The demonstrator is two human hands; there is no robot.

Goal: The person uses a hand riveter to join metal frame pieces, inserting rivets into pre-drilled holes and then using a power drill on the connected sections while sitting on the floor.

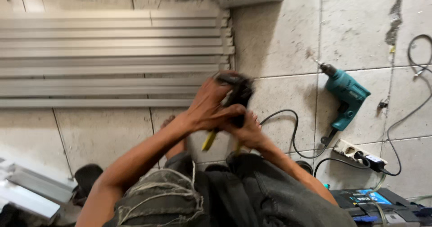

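Hands meet over the tiled floor (274, 38), left of the one teal drill (347, 95): the left hand (209, 104) is curled shut around a blurred dark tool (238, 89), and the right hand (246, 130) is closed on it from below, with two yellow handles (209, 140) poking out beneath the grips. Farther left of the drill lies one stack of grey metal rails (112, 56); just below the drill sits one white power strip (353, 150) with a black plug.

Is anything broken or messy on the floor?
Yes. One floor tile has a dark chipped patch near the top right, above the teal drill, which lies on its side with its cord looping loose.
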